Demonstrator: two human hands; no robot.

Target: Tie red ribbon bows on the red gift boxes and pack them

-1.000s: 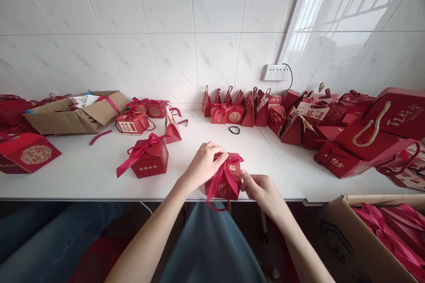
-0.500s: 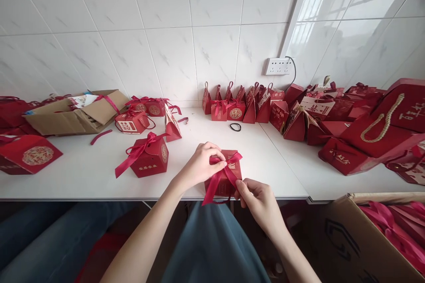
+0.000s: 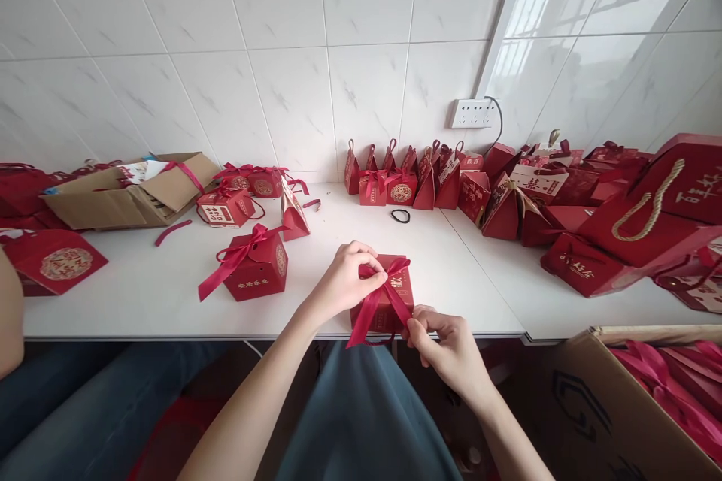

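Pinching glossy red ribbon bow [image 3: 400,265] at knot with left hand [image 3: 345,279]; gripping tail [image 3: 398,302], running toward 5 o'clock, with right hand [image 3: 451,346].

The white table [image 3: 451,263] carries red gift boxes [image 3: 259,270], an open cardboard carton [image 3: 107,209], a loose red strip [image 3: 172,234] and a black loop [image 3: 400,216], probably a hair tie.
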